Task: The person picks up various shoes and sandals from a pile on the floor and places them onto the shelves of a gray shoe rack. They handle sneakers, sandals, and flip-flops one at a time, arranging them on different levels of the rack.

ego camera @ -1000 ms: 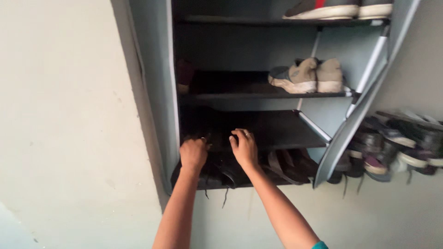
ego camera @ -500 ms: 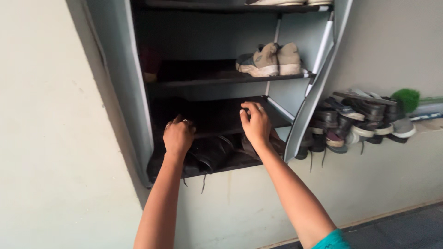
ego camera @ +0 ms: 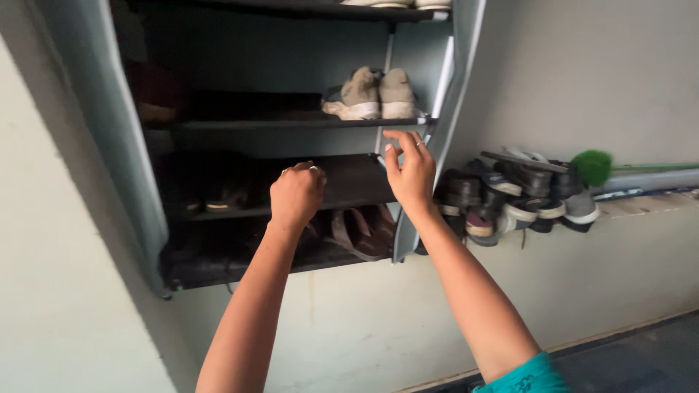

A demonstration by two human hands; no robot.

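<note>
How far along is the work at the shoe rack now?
Done: dark shoes sit on the third shelf, a beige pair one shelf up. In hand: nothing. The left hand is closed at the third shelf's edge; the right hand is open by the rack's post. Left: a heap of shoes beside the rack.

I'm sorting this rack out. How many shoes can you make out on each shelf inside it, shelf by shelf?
Top shelf, pale soles at the frame edge: 2
Beige sneakers: 2
Dark shoes, left of left hand: about 2
Brown sandals, bottom shelf: about 2
Total: about 8
</note>
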